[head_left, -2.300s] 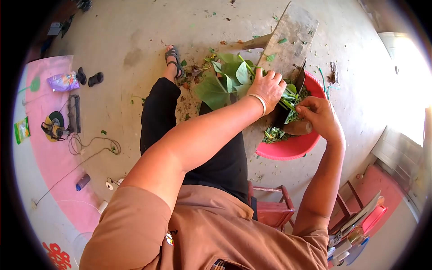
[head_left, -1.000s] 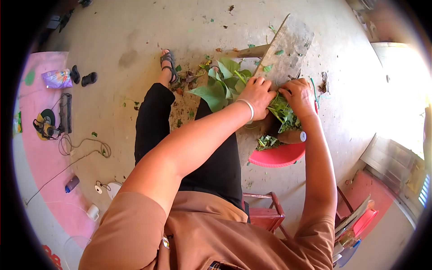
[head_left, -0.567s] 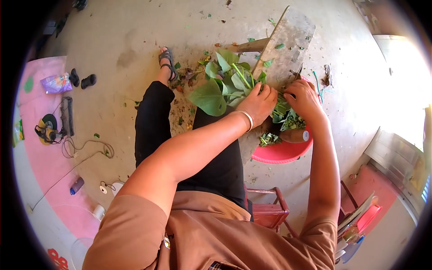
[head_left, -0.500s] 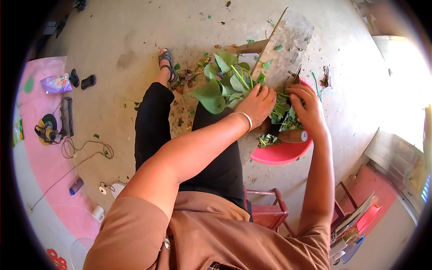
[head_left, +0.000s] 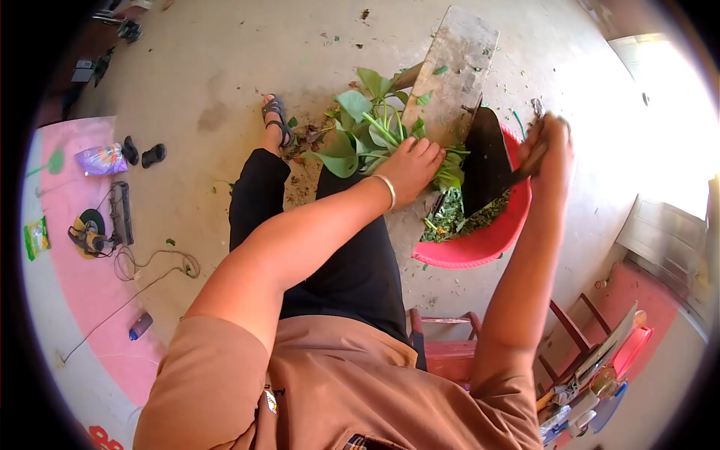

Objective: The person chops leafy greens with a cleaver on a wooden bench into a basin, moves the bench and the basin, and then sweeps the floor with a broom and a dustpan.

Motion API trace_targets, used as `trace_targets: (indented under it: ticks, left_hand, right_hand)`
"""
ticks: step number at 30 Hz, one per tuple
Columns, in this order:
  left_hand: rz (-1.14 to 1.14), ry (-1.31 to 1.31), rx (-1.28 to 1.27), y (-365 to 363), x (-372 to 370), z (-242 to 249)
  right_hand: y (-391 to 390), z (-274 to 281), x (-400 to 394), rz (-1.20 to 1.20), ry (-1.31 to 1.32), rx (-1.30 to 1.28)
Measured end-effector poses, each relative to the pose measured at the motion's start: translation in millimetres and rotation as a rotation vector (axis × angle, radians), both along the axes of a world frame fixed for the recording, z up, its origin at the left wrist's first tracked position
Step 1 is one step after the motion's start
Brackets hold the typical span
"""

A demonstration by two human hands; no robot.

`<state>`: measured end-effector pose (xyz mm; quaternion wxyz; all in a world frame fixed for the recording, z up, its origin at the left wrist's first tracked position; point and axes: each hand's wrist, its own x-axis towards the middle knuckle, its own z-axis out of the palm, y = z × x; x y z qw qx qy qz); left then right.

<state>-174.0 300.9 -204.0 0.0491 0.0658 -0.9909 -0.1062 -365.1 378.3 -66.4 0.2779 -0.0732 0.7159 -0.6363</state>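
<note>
My left hand (head_left: 418, 169) presses down on a bunch of leafy green stems (head_left: 367, 131) lying across the wooden bench (head_left: 459, 56). Its fingers are wrapped over the stems, whose cut ends point right. My right hand (head_left: 551, 146), slightly blurred, grips the handle of a broad dark cleaver (head_left: 486, 161). The blade stands just right of the stem ends, above a pink basin (head_left: 517, 229). Chopped greens (head_left: 469, 221) lie in the basin.
A red wooden stool (head_left: 446, 358) stands by my right side. Leaf scraps and dirt lie near my sandalled foot (head_left: 277, 120). At the left are a cable (head_left: 142, 274), black shoes (head_left: 153, 155) and a purple bag (head_left: 101, 160). A rack of utensils (head_left: 600, 375) is at the lower right.
My right hand has left the stems and moved right, now holding the cleaver by its handle, with the blade raised beside the bench. My left hand stays on the bunch. The view has shifted slightly.
</note>
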Motion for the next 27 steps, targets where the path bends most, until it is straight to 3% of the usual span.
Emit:
trace_targets:
  ticks: [4,8,11,13,15,18,22,24,27]
  left_hand:
    - [-0.061,0.088,0.018,-2.7,-0.5,-5.0]
    - [-0.135,0.152,0.030,-13.9,-8.5,-6.0]
    - [-0.122,0.154,0.047,-14.6,-9.2,-7.9]
    - [-0.086,0.229,0.155,-15.1,-7.9,-14.8]
    - [-0.072,0.252,0.170,-15.0,-5.3,-16.9]
    - [-0.131,0.226,0.013,-21.8,0.6,-7.5]
    - [-0.245,0.076,0.083,-28.0,0.0,-3.8]
    - [-0.262,0.087,0.082,-26.4,-4.7,-3.3]
    - [-0.262,0.123,0.088,-27.9,-11.9,-3.6]
  right_hand:
    - [-48.7,5.1,-65.9,0.160,-0.136,-0.076]
    - [-60.7,6.2,-76.0,0.181,-0.195,-0.091]
    - [-42.7,4.7,-51.4,0.118,-0.112,-0.134]
    - [-23.7,5.5,2.7,0.011,0.078,-0.159]
    - [4.9,-18.5,37.3,0.067,0.183,-0.305]
    - [21.6,-37.5,77.1,0.073,0.168,-0.195]
    - [-2.4,-5.0,26.7,0.009,0.047,-0.095]
    - [-16.9,-3.4,-33.7,0.114,-0.150,-0.195]
    - [-39.7,10.5,-48.4,0.131,-0.180,-0.105]
